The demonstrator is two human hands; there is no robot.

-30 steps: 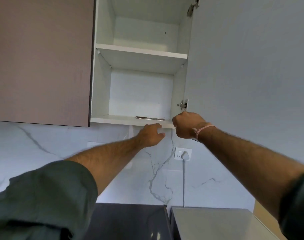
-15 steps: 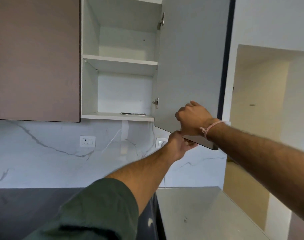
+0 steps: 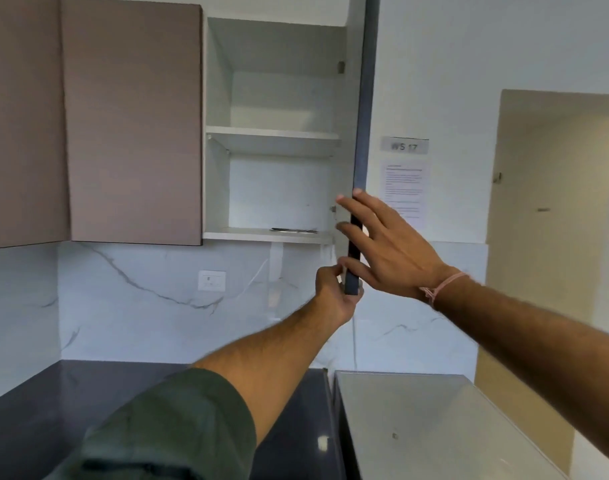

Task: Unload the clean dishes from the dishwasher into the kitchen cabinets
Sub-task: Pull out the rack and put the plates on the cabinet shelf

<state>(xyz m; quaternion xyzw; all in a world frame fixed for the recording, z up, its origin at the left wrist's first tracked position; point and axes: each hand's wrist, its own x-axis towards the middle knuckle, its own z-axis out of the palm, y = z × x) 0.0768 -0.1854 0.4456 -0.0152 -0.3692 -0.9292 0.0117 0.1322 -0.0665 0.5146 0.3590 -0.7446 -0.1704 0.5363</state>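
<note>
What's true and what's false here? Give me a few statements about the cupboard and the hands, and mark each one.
1. The cabinet door stands open. True.
2. The right hand is balled into a fist. False: its fingers are straight and spread against the door.
3. The left hand grips the door's bottom corner. True.
4. A tall stack of bowls stands on the lower shelf. False: only a flat metal item lies there.
5. The pink band is on the left wrist. False: it is on the right wrist.
</note>
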